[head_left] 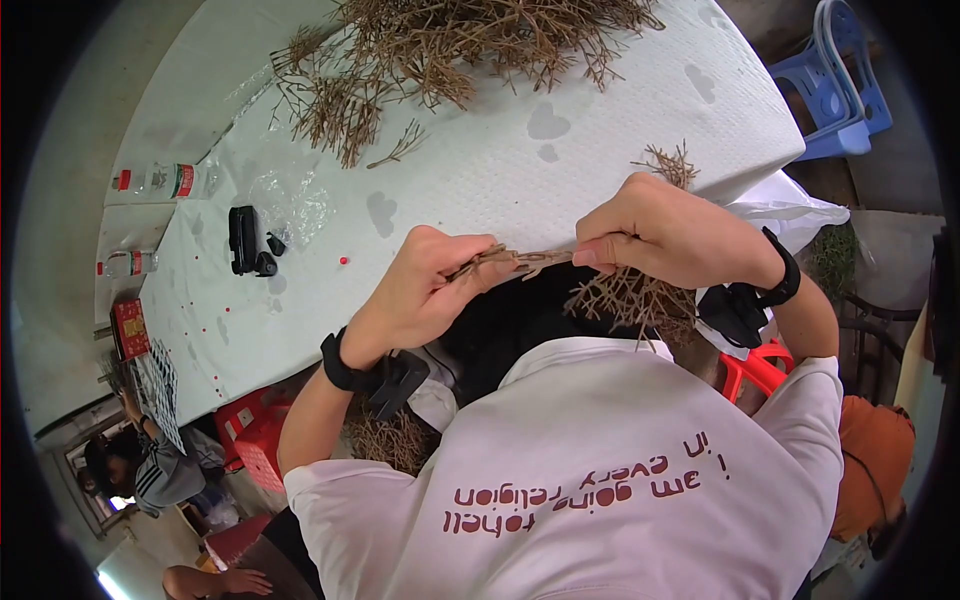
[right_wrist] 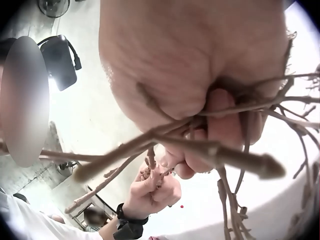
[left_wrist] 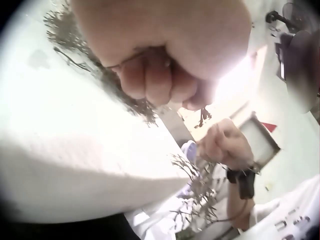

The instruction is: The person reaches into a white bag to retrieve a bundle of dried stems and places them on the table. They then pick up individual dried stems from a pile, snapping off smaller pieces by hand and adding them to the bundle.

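Note:
In the head view, my left hand (head_left: pixel 425 290) and right hand (head_left: pixel 665 235) are raised near the table's front edge. Curled left fingers grip a thin brown twig (head_left: pixel 540 258), which spans toward the right thumb. My right hand holds a bushy dry branch (head_left: pixel 635 300) that spreads below and behind the fist. In the right wrist view, knobbly stems (right_wrist: pixel 175 135) cross the curled right fingers. The left wrist view shows the left fingers (left_wrist: pixel 157 80) folded into the palm; the twig there is mostly hidden.
A large heap of dry twigs (head_left: pixel 470 40) lies across the far table (head_left: pixel 480 160), a loose sprig (head_left: pixel 400 143) beside it. Black devices (head_left: pixel 243 240), bottles (head_left: pixel 185 180) and a red box (head_left: pixel 128 328) are at left. A blue stool (head_left: pixel 835 90) stands right; other people sit nearby.

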`<move>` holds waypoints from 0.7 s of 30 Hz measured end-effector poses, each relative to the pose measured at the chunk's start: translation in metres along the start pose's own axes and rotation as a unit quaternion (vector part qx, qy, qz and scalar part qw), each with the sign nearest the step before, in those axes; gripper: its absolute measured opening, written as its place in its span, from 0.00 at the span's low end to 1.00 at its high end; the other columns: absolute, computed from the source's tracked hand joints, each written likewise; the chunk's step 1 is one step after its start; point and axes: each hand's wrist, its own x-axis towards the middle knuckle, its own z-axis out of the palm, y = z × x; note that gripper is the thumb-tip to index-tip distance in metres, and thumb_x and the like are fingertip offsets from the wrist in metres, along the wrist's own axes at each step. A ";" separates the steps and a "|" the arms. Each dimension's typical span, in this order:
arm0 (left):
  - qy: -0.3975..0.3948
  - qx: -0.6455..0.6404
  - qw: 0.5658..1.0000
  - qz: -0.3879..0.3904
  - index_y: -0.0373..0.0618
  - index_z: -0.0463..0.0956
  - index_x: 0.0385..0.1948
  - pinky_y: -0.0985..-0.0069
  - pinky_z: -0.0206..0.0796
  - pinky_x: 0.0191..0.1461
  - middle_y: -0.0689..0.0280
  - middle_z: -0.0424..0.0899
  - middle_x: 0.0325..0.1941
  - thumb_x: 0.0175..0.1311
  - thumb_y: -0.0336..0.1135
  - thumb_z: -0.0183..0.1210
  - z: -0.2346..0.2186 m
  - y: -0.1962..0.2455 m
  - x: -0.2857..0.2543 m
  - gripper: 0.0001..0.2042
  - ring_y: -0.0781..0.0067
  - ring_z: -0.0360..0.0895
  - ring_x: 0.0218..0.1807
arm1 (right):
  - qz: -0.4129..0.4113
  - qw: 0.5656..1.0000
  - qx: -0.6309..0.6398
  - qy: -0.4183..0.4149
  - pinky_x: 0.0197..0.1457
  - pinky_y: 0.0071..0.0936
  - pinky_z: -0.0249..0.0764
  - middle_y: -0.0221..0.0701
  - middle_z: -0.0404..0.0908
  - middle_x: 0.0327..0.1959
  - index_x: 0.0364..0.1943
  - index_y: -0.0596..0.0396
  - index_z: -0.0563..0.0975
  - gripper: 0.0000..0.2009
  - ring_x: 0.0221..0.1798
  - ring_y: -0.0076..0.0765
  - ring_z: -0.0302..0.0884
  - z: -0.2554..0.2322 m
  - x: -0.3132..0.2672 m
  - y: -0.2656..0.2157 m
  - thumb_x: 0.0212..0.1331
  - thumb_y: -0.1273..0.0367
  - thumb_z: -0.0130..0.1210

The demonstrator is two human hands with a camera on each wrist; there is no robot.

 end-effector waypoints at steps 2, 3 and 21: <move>0.107 -0.076 0.991 0.009 0.36 0.81 0.36 0.76 0.52 0.22 0.66 0.67 0.15 0.72 0.32 0.55 0.002 -0.017 -0.012 0.09 0.80 0.63 0.18 | 0.034 0.999 -0.010 0.035 0.27 0.25 0.62 0.29 0.72 0.16 0.23 0.63 0.75 0.15 0.21 0.21 0.64 -0.014 -0.014 0.003 0.68 0.69 0.54; 0.182 -0.088 0.978 -0.054 0.36 0.82 0.36 0.78 0.51 0.22 0.70 0.69 0.17 0.73 0.33 0.54 -0.026 -0.034 -0.032 0.10 0.84 0.61 0.19 | 0.066 0.995 -0.019 0.070 0.27 0.25 0.62 0.28 0.71 0.16 0.23 0.62 0.74 0.16 0.21 0.21 0.63 -0.023 -0.023 0.006 0.69 0.68 0.53; 0.149 -0.424 0.883 -0.139 0.36 0.76 0.36 0.79 0.63 0.33 0.71 0.74 0.27 0.74 0.35 0.54 -0.004 -0.033 0.036 0.10 0.84 0.69 0.29 | -0.021 0.967 0.252 0.016 0.29 0.20 0.61 0.23 0.63 0.20 0.24 0.57 0.65 0.22 0.24 0.19 0.61 -0.023 0.013 0.030 0.78 0.58 0.42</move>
